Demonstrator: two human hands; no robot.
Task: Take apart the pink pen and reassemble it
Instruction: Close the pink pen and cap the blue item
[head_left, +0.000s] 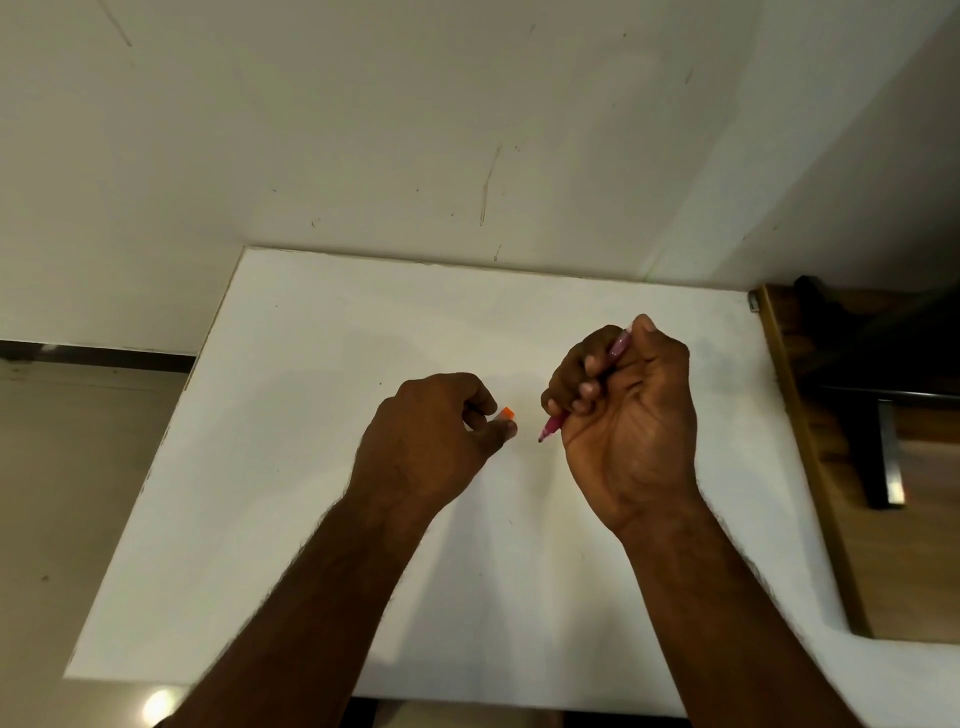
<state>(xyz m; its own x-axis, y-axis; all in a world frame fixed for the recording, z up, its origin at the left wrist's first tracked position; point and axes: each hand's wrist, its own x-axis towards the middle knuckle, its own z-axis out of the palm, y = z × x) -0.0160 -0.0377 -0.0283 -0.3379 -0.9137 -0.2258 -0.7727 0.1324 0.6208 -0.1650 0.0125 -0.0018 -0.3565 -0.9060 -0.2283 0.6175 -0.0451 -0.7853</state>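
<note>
My right hand is closed in a fist around the pink pen, above the middle of the white table. The pen slants through the fist: its tip points down-left below the fingers and its rear end shows above the thumb. My left hand hovers a short way to the left of the tip, thumb and forefinger pinching a small orange piece. Most of that piece is hidden by the fingers. A small gap separates the piece from the pen tip.
The white table meets a pale wall at its far edge. A wooden surface with dark metal framing lies to the right of the table. Tiled floor shows to the left.
</note>
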